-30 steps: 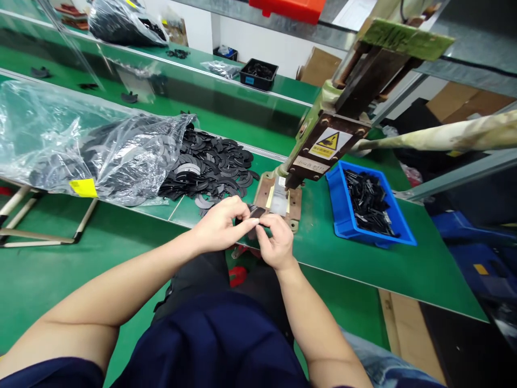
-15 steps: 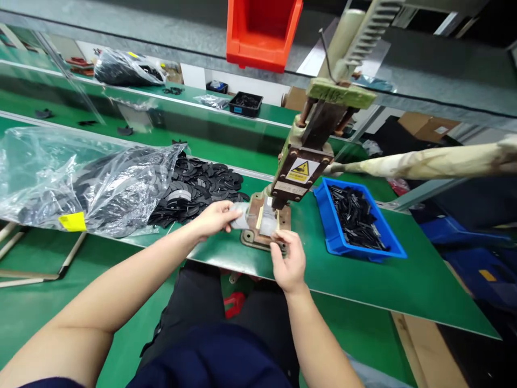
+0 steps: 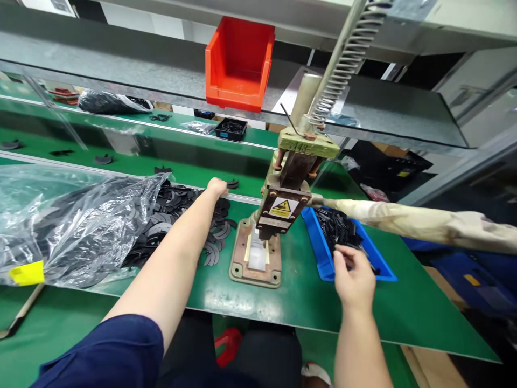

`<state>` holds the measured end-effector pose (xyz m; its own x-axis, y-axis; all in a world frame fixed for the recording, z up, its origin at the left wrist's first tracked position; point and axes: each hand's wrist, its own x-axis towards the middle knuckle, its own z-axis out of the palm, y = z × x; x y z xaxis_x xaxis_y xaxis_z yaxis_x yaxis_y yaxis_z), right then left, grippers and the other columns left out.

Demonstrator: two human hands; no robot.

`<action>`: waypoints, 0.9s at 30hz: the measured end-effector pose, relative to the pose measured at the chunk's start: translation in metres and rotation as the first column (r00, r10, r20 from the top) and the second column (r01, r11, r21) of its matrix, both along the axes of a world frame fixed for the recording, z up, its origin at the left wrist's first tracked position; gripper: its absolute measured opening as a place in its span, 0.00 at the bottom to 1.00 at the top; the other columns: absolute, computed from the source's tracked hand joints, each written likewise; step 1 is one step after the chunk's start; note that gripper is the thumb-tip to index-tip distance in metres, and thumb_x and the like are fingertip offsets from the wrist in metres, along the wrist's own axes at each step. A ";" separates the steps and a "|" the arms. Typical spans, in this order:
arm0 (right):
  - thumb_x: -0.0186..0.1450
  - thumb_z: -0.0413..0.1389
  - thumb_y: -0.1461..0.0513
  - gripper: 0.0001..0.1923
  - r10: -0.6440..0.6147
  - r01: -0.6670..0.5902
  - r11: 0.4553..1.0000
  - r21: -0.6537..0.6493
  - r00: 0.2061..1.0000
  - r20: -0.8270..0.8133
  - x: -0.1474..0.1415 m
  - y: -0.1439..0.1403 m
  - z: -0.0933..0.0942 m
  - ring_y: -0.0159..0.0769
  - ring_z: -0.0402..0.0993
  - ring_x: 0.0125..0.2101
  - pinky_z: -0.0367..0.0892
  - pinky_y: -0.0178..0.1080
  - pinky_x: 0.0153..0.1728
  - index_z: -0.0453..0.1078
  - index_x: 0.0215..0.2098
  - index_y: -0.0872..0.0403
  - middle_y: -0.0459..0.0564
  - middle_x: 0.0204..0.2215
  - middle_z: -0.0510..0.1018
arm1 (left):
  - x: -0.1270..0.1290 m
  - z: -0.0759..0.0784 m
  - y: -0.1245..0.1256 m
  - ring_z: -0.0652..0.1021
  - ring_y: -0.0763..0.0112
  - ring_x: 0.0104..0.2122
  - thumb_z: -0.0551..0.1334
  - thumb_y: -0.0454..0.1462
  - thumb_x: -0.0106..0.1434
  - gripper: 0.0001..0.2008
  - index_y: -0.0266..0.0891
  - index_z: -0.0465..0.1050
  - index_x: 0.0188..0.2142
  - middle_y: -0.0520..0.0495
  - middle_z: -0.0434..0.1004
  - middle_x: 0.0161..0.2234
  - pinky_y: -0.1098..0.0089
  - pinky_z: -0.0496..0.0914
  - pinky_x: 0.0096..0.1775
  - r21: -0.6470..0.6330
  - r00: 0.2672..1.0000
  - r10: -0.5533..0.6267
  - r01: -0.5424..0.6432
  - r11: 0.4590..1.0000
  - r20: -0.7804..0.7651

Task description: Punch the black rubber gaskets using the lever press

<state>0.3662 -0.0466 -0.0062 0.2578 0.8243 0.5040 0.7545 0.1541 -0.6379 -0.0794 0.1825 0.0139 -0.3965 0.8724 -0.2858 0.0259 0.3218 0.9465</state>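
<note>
From the head view, your left hand point(image 3: 217, 187) is stretched out over the far edge of the black ring pile point(image 3: 181, 215), fingers curled down and hidden, so you can't tell whether they grip a piece; the rings lie under and just nearer you than those fingers. Your right hand point(image 3: 354, 277) hovers at the near edge of the blue bin point(image 3: 323, 253), fingers bent together over the black strips point(image 3: 337, 229), grip unclear. The press point(image 3: 278, 215) stands between both hands.

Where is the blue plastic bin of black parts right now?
In the head view, the blue plastic bin sits on the green bench right of the hand press, with the right hand at its near edge.
</note>
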 end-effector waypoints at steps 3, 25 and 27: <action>0.65 0.60 0.45 0.26 0.040 0.002 0.969 -0.246 0.986 0.164 0.049 0.041 0.015 0.49 0.81 0.47 0.77 0.54 0.54 0.76 0.54 0.51 0.59 0.51 0.82 | -0.004 -0.002 -0.022 0.85 0.64 0.39 0.69 0.33 0.69 0.14 0.29 0.74 0.52 0.37 0.83 0.42 0.68 0.79 0.41 0.050 1.000 -0.008 0.007 0.999 0.007; 0.64 0.64 0.55 0.15 0.048 0.244 0.784 -0.571 0.893 0.448 0.053 0.064 0.024 0.39 0.79 0.43 0.72 0.46 0.52 0.77 0.46 0.53 0.52 0.42 0.83 | 0.015 -0.066 -0.379 0.84 0.63 0.38 0.69 0.53 0.68 0.17 0.44 0.79 0.46 0.46 0.86 0.42 0.62 0.80 0.43 0.295 0.958 -0.282 0.282 0.913 -0.044; 0.65 0.62 0.58 0.12 -0.016 0.239 0.831 -0.503 0.913 0.409 0.055 0.056 0.030 0.38 0.77 0.42 0.72 0.45 0.52 0.77 0.44 0.54 0.53 0.41 0.83 | 0.019 -0.067 -0.385 0.84 0.63 0.39 0.69 0.52 0.69 0.16 0.45 0.79 0.46 0.46 0.86 0.42 0.62 0.80 0.44 0.288 0.950 -0.308 0.308 0.907 -0.046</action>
